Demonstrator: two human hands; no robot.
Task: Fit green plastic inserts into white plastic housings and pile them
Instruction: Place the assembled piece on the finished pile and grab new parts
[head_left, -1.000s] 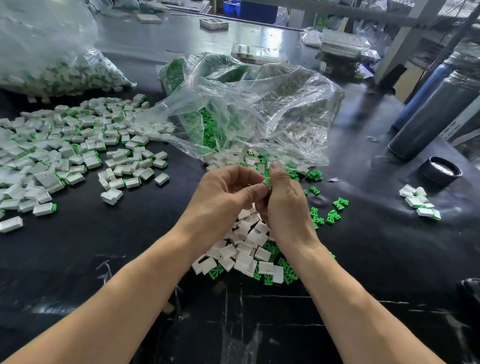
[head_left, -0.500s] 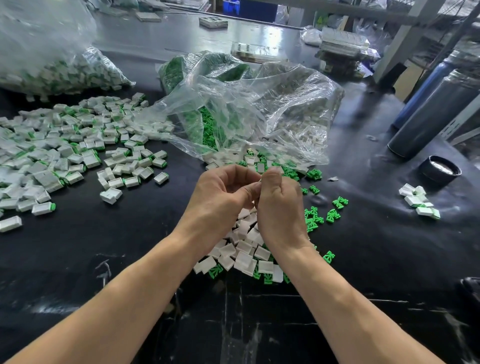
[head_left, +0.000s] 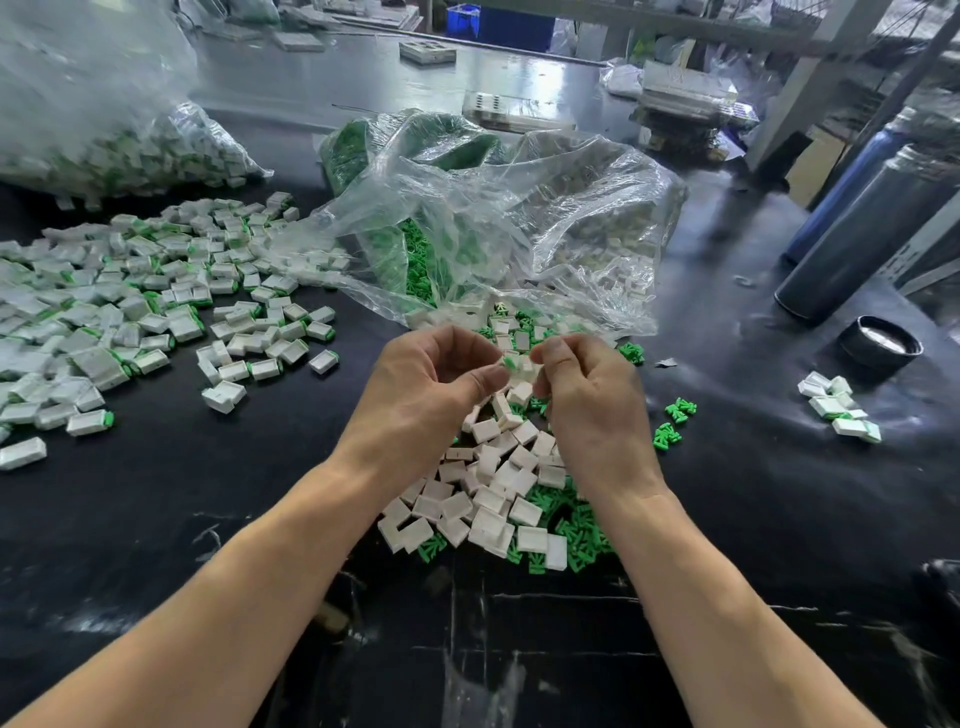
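Observation:
My left hand (head_left: 431, 384) and my right hand (head_left: 592, 395) meet above the black table, fingers curled toward each other. Between their fingertips sits a small white housing with a green insert (head_left: 517, 364); both hands pinch it. Below the hands lies a heap of loose white housings (head_left: 493, 499) mixed with green inserts (head_left: 576, 530). A broad pile of assembled white-and-green pieces (head_left: 130, 312) covers the table to the left.
A crumpled clear plastic bag (head_left: 519, 228) holding green and white parts lies just behind the hands. Another full bag (head_left: 114, 150) sits at far left. Two dark cylinders (head_left: 872, 228), a black cap (head_left: 880, 343) and a few assembled pieces (head_left: 836, 405) are at right.
My hands have drawn slightly apart, so the white and green piece between the fingertips now shows. The view has shifted a little.

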